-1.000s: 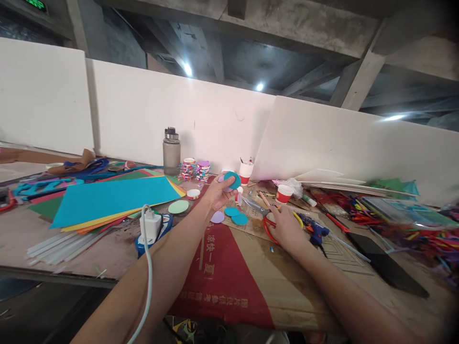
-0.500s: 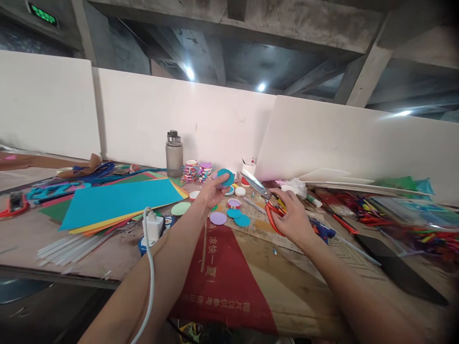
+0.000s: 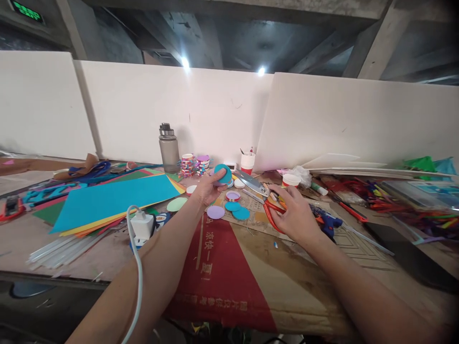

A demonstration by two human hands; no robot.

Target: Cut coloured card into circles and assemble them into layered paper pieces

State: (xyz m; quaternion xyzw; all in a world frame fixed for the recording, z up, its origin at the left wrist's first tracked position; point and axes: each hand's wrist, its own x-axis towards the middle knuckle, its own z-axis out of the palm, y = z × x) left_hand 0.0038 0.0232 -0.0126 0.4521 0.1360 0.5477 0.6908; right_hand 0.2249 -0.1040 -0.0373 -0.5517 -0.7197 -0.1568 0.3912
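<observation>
Between the thumb and fingers of my left hand (image 3: 210, 187) is a blue paper disc (image 3: 224, 174), with a purple edge showing behind it. My right hand (image 3: 296, 215) grips scissors (image 3: 269, 203) by their orange-red handles. Their metal blades look closed or nearly so and point up and left, close to the disc. Below the hands lie two blue discs (image 3: 242, 213), a purple disc (image 3: 215, 212) and a red-rimmed round piece with a purple top (image 3: 233, 196). A pale green disc (image 3: 177, 204) lies left of my left forearm.
Coloured paper sheets (image 3: 114, 200) and clear sticks (image 3: 64, 248) lie left, near a white charger (image 3: 142, 227) with a cable over my left forearm. A grey bottle (image 3: 168, 150) and paper cups (image 3: 247, 162) stand behind. Right are a blue glue gun (image 3: 328, 222) and a dark board (image 3: 412, 255).
The camera view has shifted slightly. Both hands keep their holds, and the scissors' blades have come a little flatter and nearer to the blue disc.
</observation>
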